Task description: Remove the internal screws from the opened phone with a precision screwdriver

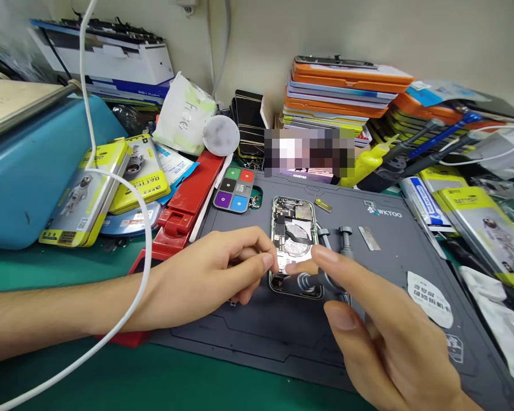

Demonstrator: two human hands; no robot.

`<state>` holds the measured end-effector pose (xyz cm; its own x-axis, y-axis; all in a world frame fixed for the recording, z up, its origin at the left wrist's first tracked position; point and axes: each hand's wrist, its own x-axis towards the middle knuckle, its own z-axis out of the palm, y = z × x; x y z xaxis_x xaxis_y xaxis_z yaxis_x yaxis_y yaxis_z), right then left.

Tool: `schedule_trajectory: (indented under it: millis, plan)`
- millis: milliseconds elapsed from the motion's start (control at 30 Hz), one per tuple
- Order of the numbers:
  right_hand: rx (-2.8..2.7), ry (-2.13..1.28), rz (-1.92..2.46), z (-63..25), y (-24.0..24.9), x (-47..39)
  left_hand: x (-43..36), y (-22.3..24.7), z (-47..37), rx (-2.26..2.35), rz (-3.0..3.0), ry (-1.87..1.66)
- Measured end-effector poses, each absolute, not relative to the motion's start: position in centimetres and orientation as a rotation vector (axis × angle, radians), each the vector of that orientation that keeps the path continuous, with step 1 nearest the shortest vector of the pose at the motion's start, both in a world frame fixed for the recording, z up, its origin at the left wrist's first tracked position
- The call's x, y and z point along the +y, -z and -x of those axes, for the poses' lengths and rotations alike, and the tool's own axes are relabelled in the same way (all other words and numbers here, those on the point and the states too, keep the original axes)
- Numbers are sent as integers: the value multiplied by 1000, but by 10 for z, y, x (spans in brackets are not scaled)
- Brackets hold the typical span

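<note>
One curled left hand and one thumb-spread right hand flank opened, pale-rimmed rectangular phone; grips unclear; light touch advisable.

Opened smartphone with black and white innards in a silvery frame; dark grey work mat traced with thin black lines; green tabletop; yellow-and-grey battery boxes; grey tray patterned with green, red, black, purple and blue squares.
</note>
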<state>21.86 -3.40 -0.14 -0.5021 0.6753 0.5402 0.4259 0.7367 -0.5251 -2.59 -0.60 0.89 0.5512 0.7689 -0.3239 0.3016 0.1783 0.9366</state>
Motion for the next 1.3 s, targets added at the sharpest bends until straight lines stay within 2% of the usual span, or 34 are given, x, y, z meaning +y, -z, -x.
schedule_trajectory:
  millis: [367, 1300]
  plan:
    - [-2217, -359, 668, -221, 2, -28, -7, -6, 25, 1003, -1459, -411]
    - [-2109, -395, 664, -214, 13, -26, -10, -6, 23, 1052, -1575, -369]
